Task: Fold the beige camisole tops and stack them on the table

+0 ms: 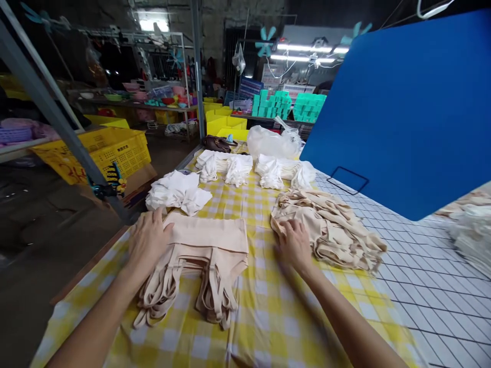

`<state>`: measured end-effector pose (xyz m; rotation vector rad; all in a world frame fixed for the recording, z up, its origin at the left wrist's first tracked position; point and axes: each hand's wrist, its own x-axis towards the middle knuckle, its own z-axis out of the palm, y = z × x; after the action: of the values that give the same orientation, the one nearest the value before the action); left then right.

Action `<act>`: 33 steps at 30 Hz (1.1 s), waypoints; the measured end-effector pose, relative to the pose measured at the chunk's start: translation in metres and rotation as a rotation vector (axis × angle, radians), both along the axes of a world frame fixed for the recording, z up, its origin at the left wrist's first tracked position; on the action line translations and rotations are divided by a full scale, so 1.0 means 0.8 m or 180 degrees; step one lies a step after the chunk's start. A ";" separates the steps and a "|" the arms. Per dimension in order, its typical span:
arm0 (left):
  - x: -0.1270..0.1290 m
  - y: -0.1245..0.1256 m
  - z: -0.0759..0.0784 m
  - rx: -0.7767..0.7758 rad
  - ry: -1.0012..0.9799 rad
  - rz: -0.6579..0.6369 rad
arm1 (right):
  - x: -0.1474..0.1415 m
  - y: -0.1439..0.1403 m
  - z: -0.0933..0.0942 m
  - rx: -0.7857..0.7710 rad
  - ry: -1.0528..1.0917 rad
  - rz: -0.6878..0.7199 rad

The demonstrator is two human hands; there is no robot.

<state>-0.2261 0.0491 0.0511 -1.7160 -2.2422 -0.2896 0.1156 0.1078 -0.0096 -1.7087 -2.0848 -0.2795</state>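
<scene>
One beige stack (210, 234) under left fingers (157, 219); rumpled pile (337, 230) under right fingers (295, 229).

Yellow crate (115, 156) w/ red scrawl & sm. dark print, both illeg.

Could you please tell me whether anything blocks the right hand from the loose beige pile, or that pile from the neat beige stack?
Nothing visible does: the right hand touches the loose beige pile. Besides that hand, only checked tablecloth lies between pile and neat beige stack.
</scene>
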 end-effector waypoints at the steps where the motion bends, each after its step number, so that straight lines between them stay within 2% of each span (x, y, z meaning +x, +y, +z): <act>1: 0.013 -0.006 0.003 0.0057 -0.0101 -0.0154 | 0.015 -0.001 0.003 -0.0041 -0.0297 0.0086; 4: 0.068 -0.024 0.004 0.0096 -0.0697 -0.0824 | 0.043 -0.004 0.013 -0.0267 -0.0720 0.0505; 9: 0.173 -0.056 -0.011 -0.0420 -0.2302 -0.2151 | 0.049 -0.021 0.032 -0.0524 -0.0477 0.1252; 12: 0.221 -0.071 -0.021 -0.0773 -0.2789 -0.2529 | 0.054 -0.026 0.034 -0.0484 -0.0544 0.1334; 15: 0.251 -0.085 -0.032 -0.0850 -0.2715 -0.2680 | 0.060 -0.014 0.033 -0.0660 -0.0596 0.1323; 19: 0.263 -0.095 -0.048 -0.0723 -0.2631 -0.2758 | 0.053 -0.011 0.050 -0.0818 -0.0431 0.1404; 22: 0.255 -0.091 -0.049 -0.0568 -0.3016 -0.2510 | 0.042 -0.041 0.081 -0.0978 0.0068 0.1506; 25: 0.246 -0.080 -0.029 -0.0191 -0.3283 -0.2317 | 0.041 -0.087 0.118 -0.1681 0.1547 0.1844; 27: 0.243 -0.075 -0.007 -0.0111 -0.3442 -0.2653 | 0.046 -0.113 0.139 -0.2035 0.2387 0.1979; 30: 0.243 -0.072 0.024 -0.0721 -0.3859 -0.3423 | 0.054 -0.140 0.160 -0.2316 0.3202 0.1917; 33: 0.247 -0.074 0.037 -0.1590 -0.4340 -0.3763 | 0.061 -0.156 0.173 -0.2450 0.3730 0.1803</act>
<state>-0.0285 -0.0098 0.0804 -3.7267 -1.3850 -1.6424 0.1641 -0.0173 0.1289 -0.9854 -1.6098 1.4692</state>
